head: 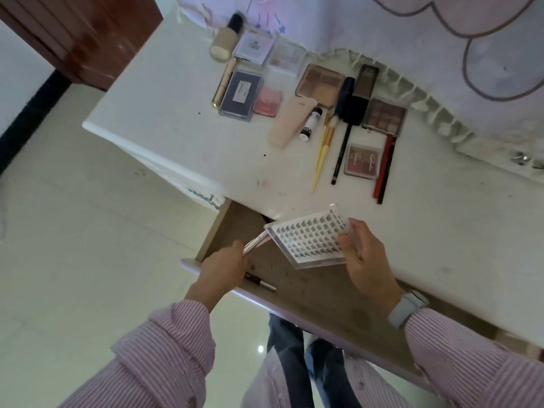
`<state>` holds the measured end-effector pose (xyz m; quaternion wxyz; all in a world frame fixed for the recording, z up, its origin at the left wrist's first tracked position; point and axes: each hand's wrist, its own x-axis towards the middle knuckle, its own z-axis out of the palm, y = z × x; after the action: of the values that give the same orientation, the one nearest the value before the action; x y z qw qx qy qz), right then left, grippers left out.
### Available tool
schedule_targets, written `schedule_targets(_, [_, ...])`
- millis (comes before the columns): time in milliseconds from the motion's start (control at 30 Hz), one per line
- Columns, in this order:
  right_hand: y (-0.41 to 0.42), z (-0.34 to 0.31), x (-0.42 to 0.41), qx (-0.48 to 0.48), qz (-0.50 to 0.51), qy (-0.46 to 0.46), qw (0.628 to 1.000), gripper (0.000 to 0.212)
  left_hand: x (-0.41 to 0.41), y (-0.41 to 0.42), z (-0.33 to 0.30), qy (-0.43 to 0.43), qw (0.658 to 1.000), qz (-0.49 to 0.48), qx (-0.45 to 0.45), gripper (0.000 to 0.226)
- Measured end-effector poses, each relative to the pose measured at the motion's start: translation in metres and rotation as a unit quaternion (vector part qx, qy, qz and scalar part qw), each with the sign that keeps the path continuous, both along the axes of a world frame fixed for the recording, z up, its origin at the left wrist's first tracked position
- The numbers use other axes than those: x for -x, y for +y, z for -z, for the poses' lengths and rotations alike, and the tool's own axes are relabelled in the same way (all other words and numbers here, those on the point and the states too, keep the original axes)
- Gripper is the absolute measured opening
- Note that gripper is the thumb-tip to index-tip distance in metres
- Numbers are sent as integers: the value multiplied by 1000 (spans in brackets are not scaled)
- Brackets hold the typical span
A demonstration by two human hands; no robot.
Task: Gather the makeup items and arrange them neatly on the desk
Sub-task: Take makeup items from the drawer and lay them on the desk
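Our right hand pinches one edge of a clear lash tray, thumb on top and fingers curled beneath, holding it tilted above the open drawer. The tray carries rows of small dark lash clusters. Our left hand curls round a slim silvery tool, perhaps tweezers, whose tip reaches toward the tray's near corner. Inside the drawer, just beside the left hand, lies a dark pen with a silver end. Beyond the drawer, the white desk holds the gathered makeup: a foundation bottle, several eyeshadow palettes, a pink blush, a beige tube, yellow-handled brushes and pencils, lying in loose rows.
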<state>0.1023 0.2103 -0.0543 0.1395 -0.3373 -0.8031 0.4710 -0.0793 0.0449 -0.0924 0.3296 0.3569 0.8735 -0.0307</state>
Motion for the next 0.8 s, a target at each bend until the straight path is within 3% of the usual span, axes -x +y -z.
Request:
schedule_targets(100, [11,-14,-18,87,92,61,990,13,-13,-13,-24,-84,991,-59,-82,26])
schedule_targets(200, [31,-21,-43,116,186,86,972,15,-36,-7,-46,-107,977,-100,-154,28])
schedule_targets(300, [55,-24,-71,126,280,97,947,18,-63,26,-63,-135,956,-139,-221,19])
schedule_targets(467, [101,-19,-108,152,415,96,892,22,-109,101,-77,-200,919,-183,-286,37])
schedule_targets(533, [120,-15,-110,165,431,76,884,28,-124,125,-75,-212,916,-185,-286,42])
schedule_targets(700, [156,-10,-92,187,420,58,886,32,-143,167,-62,-189,931,-155,-271,21])
schedule_targets(800, [170,-9,-79,203,408,56,888,35,-150,180,-53,-91,960,-80,-251,20])
